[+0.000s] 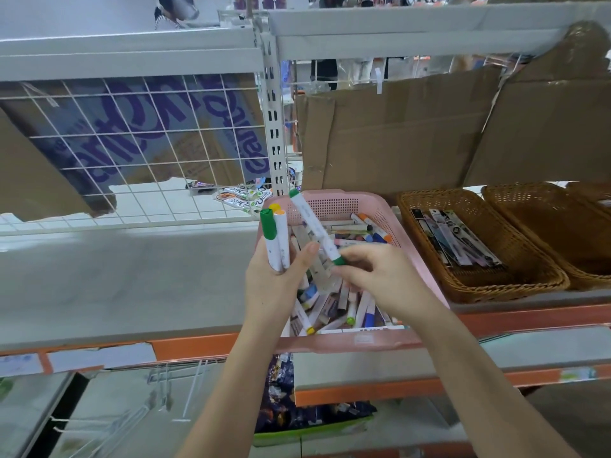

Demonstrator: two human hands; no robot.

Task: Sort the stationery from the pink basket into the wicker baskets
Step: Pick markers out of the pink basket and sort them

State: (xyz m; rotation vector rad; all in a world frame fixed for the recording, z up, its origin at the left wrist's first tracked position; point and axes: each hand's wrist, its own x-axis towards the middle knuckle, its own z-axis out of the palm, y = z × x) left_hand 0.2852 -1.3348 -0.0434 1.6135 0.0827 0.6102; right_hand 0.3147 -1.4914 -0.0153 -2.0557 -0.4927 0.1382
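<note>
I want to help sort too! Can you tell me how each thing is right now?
Left hand: holds a bunch of white markers upright.
Right hand: pinches one green-capped white marker, tilted.
Pink plastic basket: still full of mixed stationery.
Nearest brown wicker basket: holds a few flat packets.
Next wicker basket: contents hidden.

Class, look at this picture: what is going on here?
A person is sorting markers at a shop shelf. The left hand grips a small bundle of markers upright, and the right hand pinches a green-capped marker by its lower end, above the pink basket, which is full of mixed stationery. The nearest wicker basket to its right holds a few flat packets.
</note>
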